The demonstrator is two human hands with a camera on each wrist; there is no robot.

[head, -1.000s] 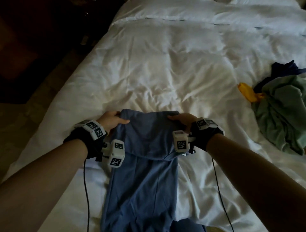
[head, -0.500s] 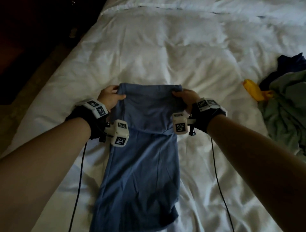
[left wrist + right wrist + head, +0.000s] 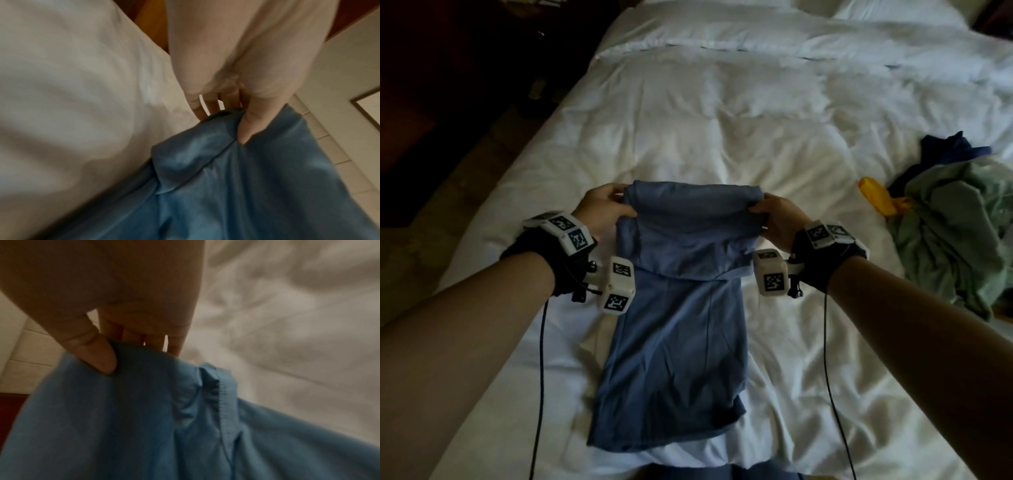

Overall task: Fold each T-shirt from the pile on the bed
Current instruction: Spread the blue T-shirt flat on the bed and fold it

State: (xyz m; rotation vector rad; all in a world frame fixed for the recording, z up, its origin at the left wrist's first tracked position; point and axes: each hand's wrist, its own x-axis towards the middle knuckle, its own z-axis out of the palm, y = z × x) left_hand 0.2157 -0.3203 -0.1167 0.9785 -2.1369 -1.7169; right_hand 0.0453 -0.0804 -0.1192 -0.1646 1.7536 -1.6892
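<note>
Head view shows the blue T-shirt (image 3: 674, 329) lying as a narrow strip on the white bed (image 3: 688, 120), its long axis running straight away from the person — near end by the bed's edge, far end lifted and doubled back toward the body. The left hand (image 3: 602, 212) pinches the left corner of that raised fold, and the right hand (image 3: 774, 216) pinches the right corner; the two sit level with each other, one on each side of the strip, about equally far out. Each wrist view confirms the hold: a thumb pressed on top of the blue cloth with the fingers curled underneath.

Since the loose flap hangs between the hands and the flat remainder lies nearer the person than the fingers do, the coming move probably turns on drawing both corners evenly along the strip's length so the edges land square. If one hand leads, the fold would likely skew.

The pile (image 3: 948, 219) of unfolded shirts — green, dark blue, a bit of yellow — waits well apart on the right.
</note>
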